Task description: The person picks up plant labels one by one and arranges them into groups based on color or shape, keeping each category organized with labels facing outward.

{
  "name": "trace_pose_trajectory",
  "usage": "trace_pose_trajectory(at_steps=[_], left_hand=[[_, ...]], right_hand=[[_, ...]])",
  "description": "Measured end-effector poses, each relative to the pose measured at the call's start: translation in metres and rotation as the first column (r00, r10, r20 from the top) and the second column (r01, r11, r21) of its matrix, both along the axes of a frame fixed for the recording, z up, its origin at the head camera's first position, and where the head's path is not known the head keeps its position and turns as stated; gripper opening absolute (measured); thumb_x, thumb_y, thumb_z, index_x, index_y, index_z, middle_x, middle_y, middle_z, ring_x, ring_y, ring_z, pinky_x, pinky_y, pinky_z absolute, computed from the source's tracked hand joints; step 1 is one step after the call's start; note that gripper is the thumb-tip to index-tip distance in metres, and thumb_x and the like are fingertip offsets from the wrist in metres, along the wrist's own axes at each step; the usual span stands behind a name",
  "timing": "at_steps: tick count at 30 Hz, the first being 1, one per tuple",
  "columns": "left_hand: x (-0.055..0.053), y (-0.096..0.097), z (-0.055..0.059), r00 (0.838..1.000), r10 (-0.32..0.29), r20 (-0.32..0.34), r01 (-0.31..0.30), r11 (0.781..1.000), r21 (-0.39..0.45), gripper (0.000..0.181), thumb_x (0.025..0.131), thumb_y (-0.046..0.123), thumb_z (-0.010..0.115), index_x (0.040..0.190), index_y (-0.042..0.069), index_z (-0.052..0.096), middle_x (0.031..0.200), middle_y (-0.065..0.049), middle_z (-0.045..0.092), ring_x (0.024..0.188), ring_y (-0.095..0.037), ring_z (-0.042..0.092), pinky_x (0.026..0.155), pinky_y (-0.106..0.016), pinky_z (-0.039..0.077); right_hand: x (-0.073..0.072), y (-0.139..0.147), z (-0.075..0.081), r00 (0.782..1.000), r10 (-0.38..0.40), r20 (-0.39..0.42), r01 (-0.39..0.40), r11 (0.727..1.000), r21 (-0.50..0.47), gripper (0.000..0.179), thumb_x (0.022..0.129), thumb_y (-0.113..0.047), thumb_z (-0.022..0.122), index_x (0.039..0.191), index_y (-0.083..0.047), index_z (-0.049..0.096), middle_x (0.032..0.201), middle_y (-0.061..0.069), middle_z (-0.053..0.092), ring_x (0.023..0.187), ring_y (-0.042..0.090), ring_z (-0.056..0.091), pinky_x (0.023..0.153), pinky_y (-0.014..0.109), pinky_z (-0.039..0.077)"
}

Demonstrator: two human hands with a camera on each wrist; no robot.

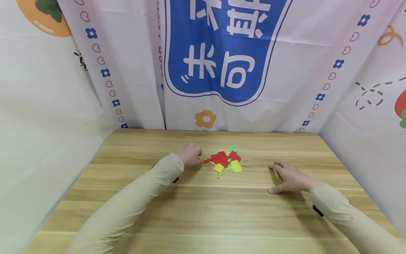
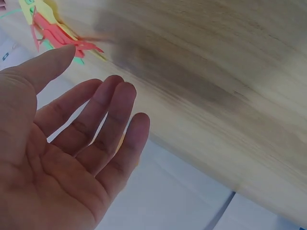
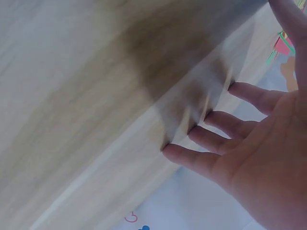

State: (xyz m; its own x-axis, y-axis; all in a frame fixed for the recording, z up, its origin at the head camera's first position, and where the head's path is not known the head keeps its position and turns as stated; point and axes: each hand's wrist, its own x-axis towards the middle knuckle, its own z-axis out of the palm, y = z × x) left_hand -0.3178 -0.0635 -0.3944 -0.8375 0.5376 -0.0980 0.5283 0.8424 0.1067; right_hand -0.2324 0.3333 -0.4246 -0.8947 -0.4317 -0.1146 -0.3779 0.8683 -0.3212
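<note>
A small pile of flat plastic tags with thin tails, like cable-tie labels, lies on the wooden table in red, yellow and green. My left hand is just left of the pile, close to the thin tails. In the left wrist view its palm and loosely bent fingers show nothing held, and the thumb overlaps the red tags. Well to the right of the pile, my right hand has its fingers spread, with the fingertips resting on the tabletop.
The wooden table reaches back to a white printed cloth with a blue sign. Cloth walls also stand along the left and right sides. Both forearms wear beige sleeves, with dark bands at the wrists.
</note>
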Motion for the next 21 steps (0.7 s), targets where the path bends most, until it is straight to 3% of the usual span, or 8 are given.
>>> trace_pose_trajectory(at_steps=[6,13,18,21], left_hand=[[-0.006,0.010,-0.002,1.000,-0.014,0.023,0.013,1.000,0.011,0.029,0.090,0.027,0.071,0.066,0.014,0.063,0.058,0.005,0.046,0.054,-0.009,0.039,0.048,-0.025,0.032],[-0.012,0.026,-0.009,0.999,-0.035,-0.027,0.036,0.999,0.030,0.035,0.091,0.022,0.070,0.058,0.017,0.060,0.052,0.007,0.043,0.051,-0.009,0.037,0.045,-0.024,0.033],[-0.016,0.035,-0.012,0.999,-0.016,-0.038,0.016,1.000,0.002,0.030,0.091,0.025,0.073,0.063,0.018,0.065,0.059,0.007,0.056,0.054,-0.009,0.046,0.048,-0.025,0.041],[-0.018,0.040,-0.015,0.999,-0.013,-0.048,0.012,1.000,-0.005,0.030,0.091,0.025,0.073,0.063,0.018,0.064,0.059,0.007,0.057,0.054,-0.009,0.047,0.047,-0.025,0.041]], right_hand=[[-0.001,-0.004,0.003,1.000,0.002,0.025,-0.002,1.000,-0.007,0.104,0.071,-0.063,0.078,0.142,0.004,0.041,0.144,0.037,0.030,0.130,0.056,0.030,0.100,0.070,0.029],[-0.001,-0.004,0.005,0.999,0.011,0.045,-0.011,1.000,-0.014,0.103,0.072,-0.060,0.079,0.142,0.005,0.040,0.143,0.038,0.029,0.129,0.057,0.029,0.100,0.070,0.029],[-0.002,-0.003,0.003,0.998,0.005,0.056,-0.004,1.000,-0.013,0.104,0.072,-0.062,0.078,0.142,0.005,0.039,0.144,0.036,0.028,0.131,0.055,0.028,0.101,0.069,0.029],[-0.003,-0.002,0.002,0.998,0.010,0.055,-0.009,1.000,-0.014,0.105,0.072,-0.062,0.078,0.142,0.005,0.039,0.144,0.036,0.028,0.131,0.054,0.028,0.100,0.069,0.030]])
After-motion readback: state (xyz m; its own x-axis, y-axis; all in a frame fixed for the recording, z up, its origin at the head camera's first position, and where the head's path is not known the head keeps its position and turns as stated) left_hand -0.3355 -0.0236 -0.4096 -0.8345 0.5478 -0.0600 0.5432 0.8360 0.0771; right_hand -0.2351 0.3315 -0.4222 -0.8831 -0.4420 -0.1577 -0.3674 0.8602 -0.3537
